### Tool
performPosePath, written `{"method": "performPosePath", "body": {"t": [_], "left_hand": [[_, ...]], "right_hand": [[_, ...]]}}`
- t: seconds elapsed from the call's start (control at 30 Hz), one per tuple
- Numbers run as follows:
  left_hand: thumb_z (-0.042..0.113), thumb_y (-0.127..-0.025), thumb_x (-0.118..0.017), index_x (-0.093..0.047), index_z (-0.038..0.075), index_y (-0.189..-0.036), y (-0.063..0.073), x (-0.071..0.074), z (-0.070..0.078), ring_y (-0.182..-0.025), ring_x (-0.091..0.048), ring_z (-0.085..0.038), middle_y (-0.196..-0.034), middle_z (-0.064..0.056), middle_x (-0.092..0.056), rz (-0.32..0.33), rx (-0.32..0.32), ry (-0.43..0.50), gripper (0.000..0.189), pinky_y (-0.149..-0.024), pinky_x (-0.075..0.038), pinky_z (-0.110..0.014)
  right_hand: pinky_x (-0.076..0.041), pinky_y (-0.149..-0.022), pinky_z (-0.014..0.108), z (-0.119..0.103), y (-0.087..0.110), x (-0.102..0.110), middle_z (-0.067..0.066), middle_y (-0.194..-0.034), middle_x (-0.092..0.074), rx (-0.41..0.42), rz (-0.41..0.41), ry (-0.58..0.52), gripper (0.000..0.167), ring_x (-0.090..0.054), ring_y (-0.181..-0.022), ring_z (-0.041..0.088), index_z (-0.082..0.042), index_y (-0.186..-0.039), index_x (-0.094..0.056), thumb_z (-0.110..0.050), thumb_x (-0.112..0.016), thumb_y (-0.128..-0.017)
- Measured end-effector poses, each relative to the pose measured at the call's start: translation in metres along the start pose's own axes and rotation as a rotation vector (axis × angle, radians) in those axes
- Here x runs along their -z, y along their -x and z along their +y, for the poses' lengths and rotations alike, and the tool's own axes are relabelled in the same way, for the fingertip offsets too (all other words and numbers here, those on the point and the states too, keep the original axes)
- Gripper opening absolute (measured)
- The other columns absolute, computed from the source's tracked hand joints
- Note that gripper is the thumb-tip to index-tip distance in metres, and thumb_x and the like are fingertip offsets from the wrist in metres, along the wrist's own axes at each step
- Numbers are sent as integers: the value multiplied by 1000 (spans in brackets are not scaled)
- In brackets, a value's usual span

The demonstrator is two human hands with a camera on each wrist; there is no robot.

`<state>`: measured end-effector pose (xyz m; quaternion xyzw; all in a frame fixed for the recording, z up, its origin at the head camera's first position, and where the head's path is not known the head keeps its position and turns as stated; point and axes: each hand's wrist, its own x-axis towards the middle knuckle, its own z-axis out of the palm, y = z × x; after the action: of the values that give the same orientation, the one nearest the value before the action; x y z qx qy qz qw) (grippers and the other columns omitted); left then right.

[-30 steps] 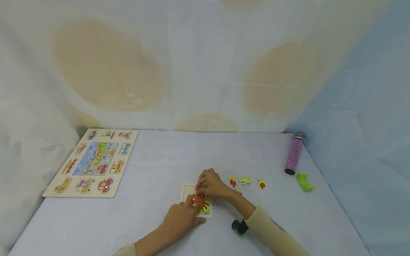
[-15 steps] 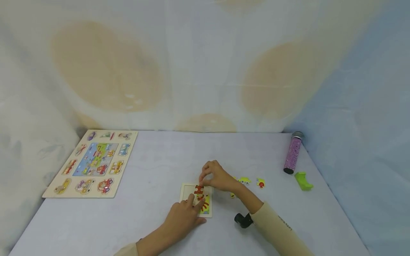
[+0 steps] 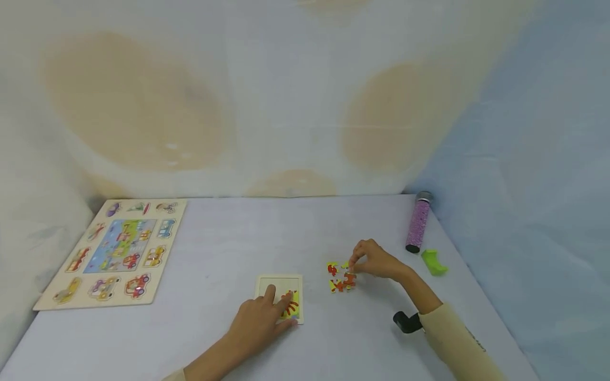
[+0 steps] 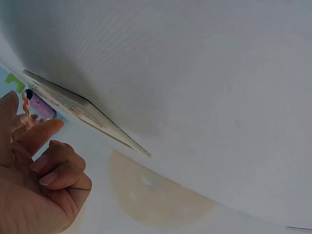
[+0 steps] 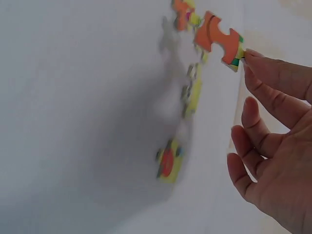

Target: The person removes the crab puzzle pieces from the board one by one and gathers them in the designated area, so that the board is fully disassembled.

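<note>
My left hand (image 3: 257, 320) rests on a small wooden puzzle tray (image 3: 265, 284), its index finger extended over a yellow-and-red piece (image 3: 292, 306) in the tray's near right part. The left wrist view shows the other fingers bent, with the tray (image 4: 105, 126) seen edge-on beyond. To the right, my right hand (image 3: 376, 260) pinches an orange puzzle piece (image 5: 207, 35) by its green-and-yellow end between thumb and index finger. That piece is held over a cluster of loose pieces, among them a red-and-yellow one (image 3: 332, 269) and another (image 3: 335, 286).
A large wooden vehicle puzzle board (image 3: 45, 299) lies at the left. At the right back are a glittery purple microphone (image 3: 418, 225) and a green curved block (image 3: 433, 263). A black device (image 3: 405, 321) sits by the right sleeve. Fabric walls enclose the table's back and sides.
My right hand has lifted the orange piece out of the tray and carried it right, over the loose pieces. My left hand stays on the tray. The head view has turned slightly right.
</note>
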<state>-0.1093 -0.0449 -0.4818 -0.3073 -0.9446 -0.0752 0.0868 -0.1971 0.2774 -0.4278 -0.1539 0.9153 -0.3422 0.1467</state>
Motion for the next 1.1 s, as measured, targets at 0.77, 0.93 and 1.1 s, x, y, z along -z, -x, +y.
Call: {"method": "performPosePath", "body": {"t": [0.77, 0.93, 1.1], "left_hand": [[50, -83, -75, -68, 23, -128, 29, 13, -28, -53, -29, -4, -86, 1, -40, 90, 75, 17, 53, -46, -25, -20], [49, -82, -76, -68, 23, -128, 27, 12, -32, -53, -29, -4, -86, 1, -40, 86, 81, 15, 54, -45, -24, -19], [50, -83, -75, -67, 23, -130, 19, 6, -29, -54, -32, -4, -88, 0, -41, 75, 54, 14, 55, -46, -24, -19]], "right_hand": [[-27, -97, 57, 29, -6, -22, 5, -102, -57, -28, 97, 100, 8, -43, -109, 30, -12, -84, -78, -15, -83, -79], [-27, -95, 59, 18, -1, -24, 8, -104, -57, 21, 164, 129, 14, -42, -112, 34, -11, -90, -78, -15, -84, -78], [-30, -91, 54, -9, 3, -40, 5, -101, -57, 129, 192, 172, 14, -44, -109, 30, -13, -93, -80, -12, -82, -79]]}}
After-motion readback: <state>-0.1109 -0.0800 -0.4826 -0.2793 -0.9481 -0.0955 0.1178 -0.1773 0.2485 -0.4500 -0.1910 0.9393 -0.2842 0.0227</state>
